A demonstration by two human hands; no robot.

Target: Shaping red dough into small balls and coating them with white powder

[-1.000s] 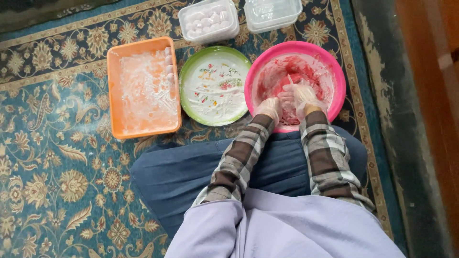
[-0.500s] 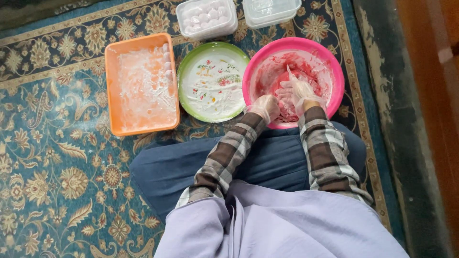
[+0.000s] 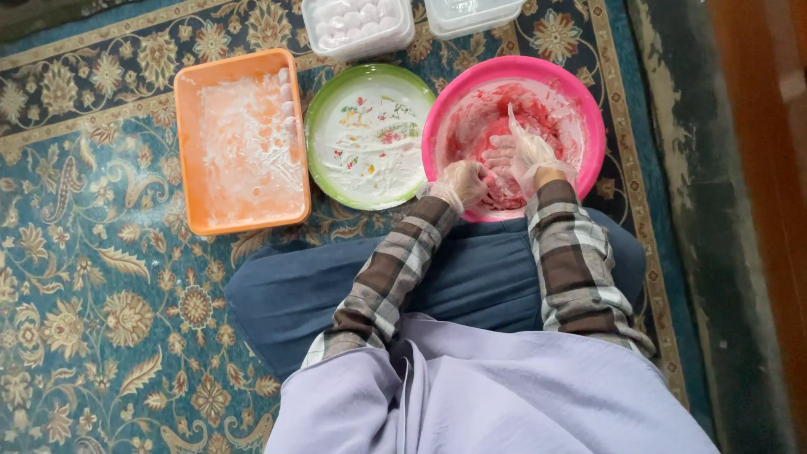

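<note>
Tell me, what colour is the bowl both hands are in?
Bright pink bowl, smeared red and white inside; the head view shows it.

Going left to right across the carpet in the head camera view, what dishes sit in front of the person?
Orange tray dusted with white powder → green-rimmed plate → pink bowl of red dough, where the gloved left hand and right hand are working.

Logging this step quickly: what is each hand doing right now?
Left hand: gloved, curled shut at the pink bowl rim; contents hidden.
Right hand: gloved, fingers open, pressing the red dough.
</note>
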